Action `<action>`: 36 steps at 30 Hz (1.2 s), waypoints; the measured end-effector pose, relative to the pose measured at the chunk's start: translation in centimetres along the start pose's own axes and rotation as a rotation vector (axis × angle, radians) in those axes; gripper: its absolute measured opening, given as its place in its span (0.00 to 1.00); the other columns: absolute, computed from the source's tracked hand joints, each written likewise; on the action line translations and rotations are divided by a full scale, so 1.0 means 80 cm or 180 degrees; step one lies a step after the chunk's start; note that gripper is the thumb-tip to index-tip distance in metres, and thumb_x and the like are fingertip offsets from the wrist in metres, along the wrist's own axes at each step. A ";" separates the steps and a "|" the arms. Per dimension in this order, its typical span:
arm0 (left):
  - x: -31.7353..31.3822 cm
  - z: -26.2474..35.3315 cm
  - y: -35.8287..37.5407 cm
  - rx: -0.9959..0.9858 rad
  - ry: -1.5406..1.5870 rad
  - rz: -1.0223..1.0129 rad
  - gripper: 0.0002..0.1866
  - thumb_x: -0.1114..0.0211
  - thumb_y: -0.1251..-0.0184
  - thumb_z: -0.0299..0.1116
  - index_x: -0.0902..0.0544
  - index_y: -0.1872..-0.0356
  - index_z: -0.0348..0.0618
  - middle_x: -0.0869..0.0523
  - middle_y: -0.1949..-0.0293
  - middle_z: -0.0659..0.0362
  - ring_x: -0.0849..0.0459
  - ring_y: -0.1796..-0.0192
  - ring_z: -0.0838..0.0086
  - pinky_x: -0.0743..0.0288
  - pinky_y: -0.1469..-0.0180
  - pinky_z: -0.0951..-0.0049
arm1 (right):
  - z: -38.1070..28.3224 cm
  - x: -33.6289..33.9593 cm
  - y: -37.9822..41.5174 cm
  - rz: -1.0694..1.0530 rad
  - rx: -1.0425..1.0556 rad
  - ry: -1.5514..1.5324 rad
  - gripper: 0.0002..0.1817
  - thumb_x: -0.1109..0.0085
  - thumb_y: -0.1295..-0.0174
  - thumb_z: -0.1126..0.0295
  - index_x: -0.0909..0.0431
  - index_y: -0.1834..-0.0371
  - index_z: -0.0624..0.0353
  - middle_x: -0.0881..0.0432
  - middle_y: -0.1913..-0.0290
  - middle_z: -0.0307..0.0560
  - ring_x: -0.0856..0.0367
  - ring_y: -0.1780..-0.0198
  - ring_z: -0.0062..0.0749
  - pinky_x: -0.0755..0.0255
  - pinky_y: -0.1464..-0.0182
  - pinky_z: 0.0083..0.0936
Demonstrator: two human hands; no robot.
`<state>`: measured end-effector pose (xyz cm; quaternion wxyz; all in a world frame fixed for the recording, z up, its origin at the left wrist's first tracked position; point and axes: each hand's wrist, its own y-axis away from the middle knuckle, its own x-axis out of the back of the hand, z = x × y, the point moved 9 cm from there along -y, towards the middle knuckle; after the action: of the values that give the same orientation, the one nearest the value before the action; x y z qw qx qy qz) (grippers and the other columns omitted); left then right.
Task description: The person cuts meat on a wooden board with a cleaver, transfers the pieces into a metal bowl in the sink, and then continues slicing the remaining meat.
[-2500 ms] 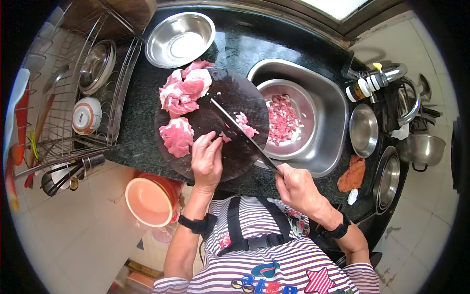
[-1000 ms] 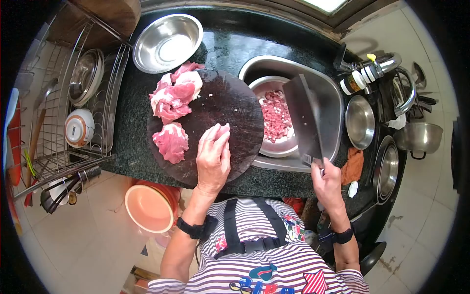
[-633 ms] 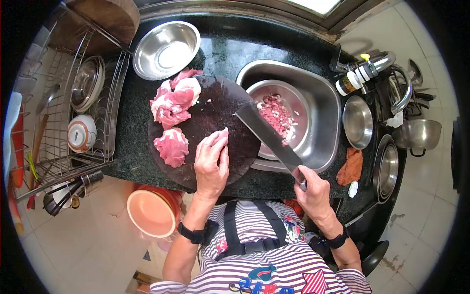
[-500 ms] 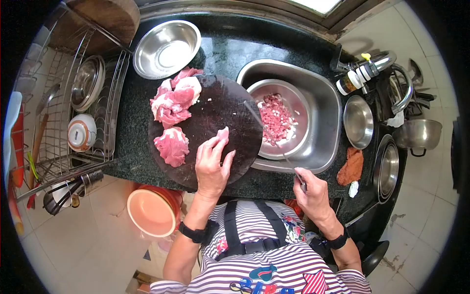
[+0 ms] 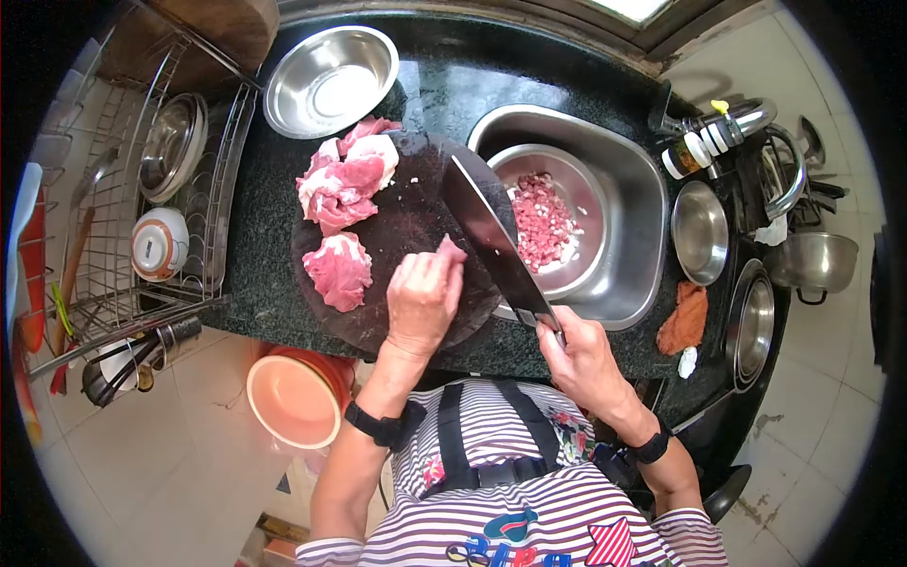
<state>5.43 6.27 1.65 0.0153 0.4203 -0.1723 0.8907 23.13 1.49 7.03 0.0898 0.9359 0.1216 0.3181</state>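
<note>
A small strip of raw meat (image 5: 452, 249) is pinched under the fingertips of my left hand (image 5: 422, 298), on the dark round chopping board (image 5: 402, 208). My right hand (image 5: 578, 354) is closed round the handle of a cleaver (image 5: 496, 246). Its broad blade slants over the board's right side, apart from my left fingers. At the board's left lie a large piece of raw meat (image 5: 345, 184) and a smaller one (image 5: 338, 272). Diced meat (image 5: 542, 222) fills part of a steel bowl (image 5: 588, 180) in the sink.
The steel sink (image 5: 638, 236) adjoins the board's right edge. A steel basin (image 5: 331, 80) stands behind the meat. Left is a wire dish rack (image 5: 241, 161); right are a steel bowl (image 5: 700, 231) and an orange cloth (image 5: 684, 319). An orange bucket (image 5: 295, 397) stands below the counter.
The cleaver has swung left from beside the sink bowl to over the board, its broad side now showing. My left fingers have drawn together around the meat strip. The view has shifted slightly.
</note>
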 end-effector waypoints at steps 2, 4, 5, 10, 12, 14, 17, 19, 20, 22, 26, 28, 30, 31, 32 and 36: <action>-0.005 0.012 0.003 -0.0022 -0.0263 -0.0081 0.13 0.27 0.44 0.30 0.17 0.59 0.41 0.18 0.68 0.55 0.18 0.63 0.60 0.23 0.60 0.64 | -0.003 -0.001 -0.003 -0.0021 0.0018 0.0014 0.05 0.44 0.37 0.77 0.27 0.59 0.65 0.23 0.75 0.62 0.21 0.71 0.61 0.30 0.69 0.44; 0.002 0.013 0.008 0.0041 -0.0075 0.0045 0.11 0.28 0.44 0.27 0.16 0.59 0.40 0.17 0.66 0.55 0.19 0.63 0.60 0.23 0.59 0.64 | -0.004 -0.001 0.000 -0.0011 0.0073 0.0053 0.06 0.44 0.37 0.78 0.27 0.59 0.65 0.23 0.74 0.62 0.21 0.70 0.62 0.30 0.69 0.44; 0.008 0.012 0.010 0.0033 -0.0035 0.0130 0.11 0.28 0.44 0.25 0.16 0.59 0.39 0.18 0.66 0.54 0.19 0.62 0.60 0.23 0.59 0.63 | -0.005 0.000 0.001 0.0009 0.0125 0.0094 0.06 0.44 0.38 0.78 0.27 0.59 0.65 0.23 0.73 0.62 0.21 0.69 0.62 0.30 0.68 0.44; 0.014 0.018 0.009 -0.0734 0.0000 0.0084 0.16 0.35 0.45 0.23 0.15 0.53 0.38 0.17 0.55 0.54 0.18 0.51 0.58 0.22 0.47 0.61 | -0.012 0.004 0.007 -0.0030 0.0257 0.0226 0.09 0.43 0.41 0.79 0.27 0.57 0.64 0.21 0.71 0.61 0.20 0.68 0.61 0.29 0.68 0.46; 0.005 0.012 0.005 -0.0775 0.0162 -0.0101 0.18 0.37 0.46 0.22 0.15 0.52 0.38 0.16 0.51 0.53 0.19 0.46 0.57 0.23 0.42 0.59 | -0.011 0.003 0.008 -0.0030 0.0367 0.0352 0.10 0.42 0.42 0.79 0.26 0.56 0.64 0.21 0.70 0.60 0.20 0.68 0.60 0.29 0.68 0.46; -0.003 0.009 0.004 -0.0909 0.0187 -0.0202 0.18 0.37 0.47 0.21 0.15 0.53 0.37 0.16 0.52 0.53 0.19 0.46 0.57 0.23 0.43 0.59 | -0.019 0.005 0.009 0.0090 0.0627 0.0608 0.12 0.42 0.43 0.79 0.27 0.55 0.62 0.20 0.69 0.58 0.19 0.69 0.57 0.27 0.69 0.45; -0.005 0.007 0.005 -0.0928 0.0228 -0.0191 0.18 0.37 0.48 0.21 0.15 0.53 0.37 0.16 0.52 0.53 0.19 0.45 0.57 0.23 0.42 0.59 | -0.017 0.002 0.012 -0.0022 0.0708 0.0841 0.14 0.41 0.44 0.79 0.27 0.54 0.62 0.19 0.68 0.57 0.18 0.70 0.55 0.24 0.70 0.45; -0.004 0.009 0.003 -0.0928 0.0275 -0.0215 0.18 0.36 0.49 0.21 0.15 0.53 0.37 0.16 0.52 0.53 0.19 0.45 0.57 0.23 0.42 0.59 | -0.012 -0.001 0.015 -0.0127 0.0623 0.0914 0.16 0.40 0.45 0.81 0.25 0.52 0.65 0.18 0.66 0.57 0.17 0.68 0.55 0.23 0.68 0.42; -0.002 0.010 0.002 -0.0926 0.0245 -0.0190 0.18 0.36 0.49 0.20 0.15 0.54 0.37 0.16 0.52 0.53 0.19 0.46 0.56 0.24 0.42 0.59 | -0.008 -0.004 0.017 -0.0232 0.0544 0.0993 0.18 0.40 0.46 0.83 0.24 0.50 0.67 0.16 0.64 0.57 0.16 0.66 0.55 0.21 0.66 0.40; -0.003 0.009 0.002 -0.0920 0.0224 -0.0169 0.18 0.35 0.49 0.20 0.15 0.54 0.36 0.16 0.52 0.53 0.19 0.46 0.56 0.24 0.42 0.59 | -0.007 -0.006 0.019 -0.0285 0.0496 0.1060 0.19 0.40 0.46 0.83 0.25 0.49 0.67 0.17 0.64 0.57 0.16 0.66 0.55 0.21 0.67 0.41; -0.008 0.004 0.003 -0.0898 0.0321 -0.0302 0.18 0.34 0.49 0.18 0.15 0.54 0.35 0.16 0.53 0.51 0.19 0.47 0.54 0.24 0.43 0.59 | -0.008 -0.017 0.014 -0.0517 0.0382 0.1249 0.18 0.41 0.46 0.82 0.28 0.51 0.65 0.19 0.67 0.58 0.18 0.69 0.56 0.24 0.69 0.45; -0.009 0.000 0.004 -0.0873 0.0379 -0.0279 0.18 0.35 0.49 0.18 0.16 0.54 0.35 0.16 0.53 0.51 0.19 0.47 0.54 0.24 0.43 0.59 | -0.012 -0.025 0.001 -0.0492 0.0466 0.1241 0.12 0.42 0.44 0.80 0.30 0.57 0.64 0.20 0.69 0.58 0.18 0.71 0.57 0.25 0.71 0.46; -0.012 -0.001 0.006 -0.0915 0.0448 -0.0305 0.19 0.34 0.50 0.17 0.15 0.54 0.35 0.16 0.53 0.51 0.18 0.48 0.53 0.23 0.43 0.59 | -0.013 -0.038 -0.017 -0.0447 0.0563 0.1234 0.07 0.44 0.42 0.79 0.31 0.63 0.64 0.22 0.72 0.59 0.19 0.73 0.57 0.25 0.72 0.48; -0.011 0.001 0.005 -0.0926 0.0447 -0.0301 0.19 0.34 0.50 0.17 0.15 0.54 0.35 0.16 0.53 0.51 0.18 0.48 0.53 0.23 0.43 0.59 | -0.014 -0.047 -0.027 -0.0376 0.0646 0.1273 0.07 0.44 0.42 0.79 0.31 0.63 0.64 0.22 0.72 0.59 0.19 0.73 0.57 0.25 0.72 0.48; -0.009 0.002 0.004 -0.0893 0.0444 -0.0243 0.18 0.34 0.50 0.18 0.15 0.54 0.35 0.16 0.54 0.51 0.18 0.48 0.54 0.23 0.44 0.59 | -0.018 -0.052 -0.034 -0.0302 0.0732 0.1310 0.07 0.44 0.42 0.79 0.32 0.64 0.65 0.22 0.72 0.60 0.18 0.73 0.58 0.25 0.72 0.48; 0.000 0.009 0.000 -0.0864 0.0306 -0.0104 0.17 0.32 0.51 0.19 0.14 0.55 0.35 0.16 0.54 0.52 0.18 0.48 0.55 0.22 0.45 0.59 | -0.015 -0.043 -0.040 -0.0122 0.0768 0.0906 0.06 0.44 0.42 0.79 0.31 0.65 0.63 0.22 0.73 0.60 0.20 0.71 0.61 0.26 0.69 0.50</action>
<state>5.97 6.01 2.08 0.0948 0.3740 -0.2834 0.8780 19.22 3.66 5.24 -0.0352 0.8829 0.1881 0.4287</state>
